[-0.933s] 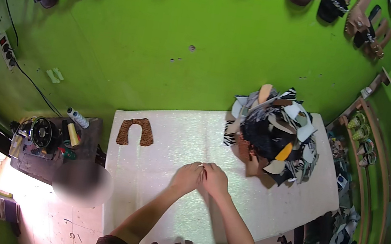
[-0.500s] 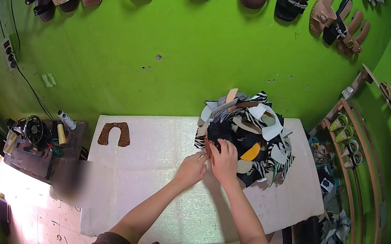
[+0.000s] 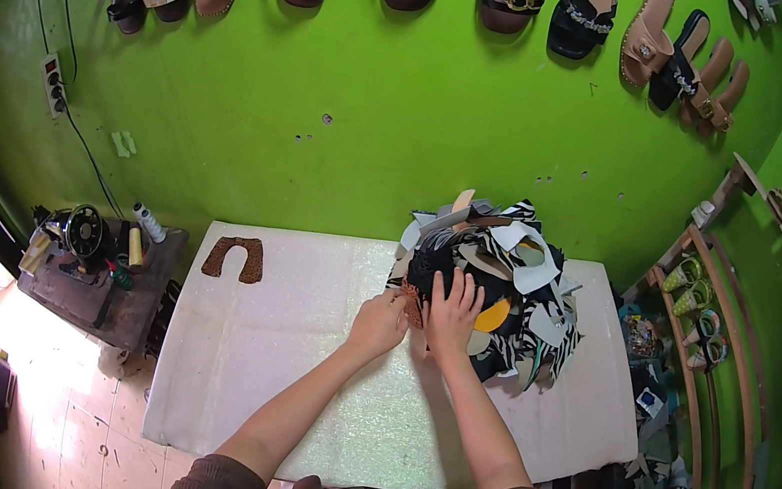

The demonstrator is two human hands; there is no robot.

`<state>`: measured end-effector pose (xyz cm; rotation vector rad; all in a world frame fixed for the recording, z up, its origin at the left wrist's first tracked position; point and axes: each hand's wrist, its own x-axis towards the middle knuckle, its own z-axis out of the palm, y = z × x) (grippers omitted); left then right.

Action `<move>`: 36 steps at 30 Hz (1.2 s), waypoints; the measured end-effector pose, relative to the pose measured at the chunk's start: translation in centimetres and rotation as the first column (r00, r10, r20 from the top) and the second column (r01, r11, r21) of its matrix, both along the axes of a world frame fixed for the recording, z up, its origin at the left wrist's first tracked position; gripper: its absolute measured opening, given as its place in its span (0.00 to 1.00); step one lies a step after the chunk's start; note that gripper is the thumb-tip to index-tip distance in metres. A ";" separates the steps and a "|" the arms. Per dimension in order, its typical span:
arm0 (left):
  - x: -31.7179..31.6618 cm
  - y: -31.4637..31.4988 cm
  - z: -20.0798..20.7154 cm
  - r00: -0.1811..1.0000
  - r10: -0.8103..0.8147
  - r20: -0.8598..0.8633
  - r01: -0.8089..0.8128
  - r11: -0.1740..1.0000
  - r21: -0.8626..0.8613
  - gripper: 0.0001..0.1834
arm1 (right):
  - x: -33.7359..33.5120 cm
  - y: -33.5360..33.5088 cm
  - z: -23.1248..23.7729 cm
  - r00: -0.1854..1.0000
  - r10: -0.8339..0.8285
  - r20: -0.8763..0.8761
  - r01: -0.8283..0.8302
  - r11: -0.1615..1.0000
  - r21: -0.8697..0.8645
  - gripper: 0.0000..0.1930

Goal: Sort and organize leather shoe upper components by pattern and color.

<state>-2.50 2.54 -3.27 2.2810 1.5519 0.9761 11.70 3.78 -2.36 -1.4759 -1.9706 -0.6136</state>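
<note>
A heap of mixed scraps [image 3: 512,283] is borne by the white table [image 3: 290,381]; at the heap's near left edge, a reddish-brown scrap [image 3: 415,309] is met by the left hand [image 3: 381,320], its fingers curled narrow, though whether anything is gripped cannot be told; the right hand [image 3: 453,312] is laid on the heap's front, fingers parted; well left of the heap, a leopard-print arch-shaped piece [image 3: 237,244] is seen lying flat.

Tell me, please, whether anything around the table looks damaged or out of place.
Yes, mildly: the green wall behind the table has a few small spots that look like holes, so it seems damaged there. The scrap pile is an untidy jumble, pieces overlapping at all angles.
</note>
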 end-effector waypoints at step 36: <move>1.1 0.6 -2.0 0.993 0.018 0.120 -0.020 1.000 0.021 0.16 | 4.4 -0.2 0.1 0.975 0.086 -0.204 -0.105 0.991 -0.082 0.15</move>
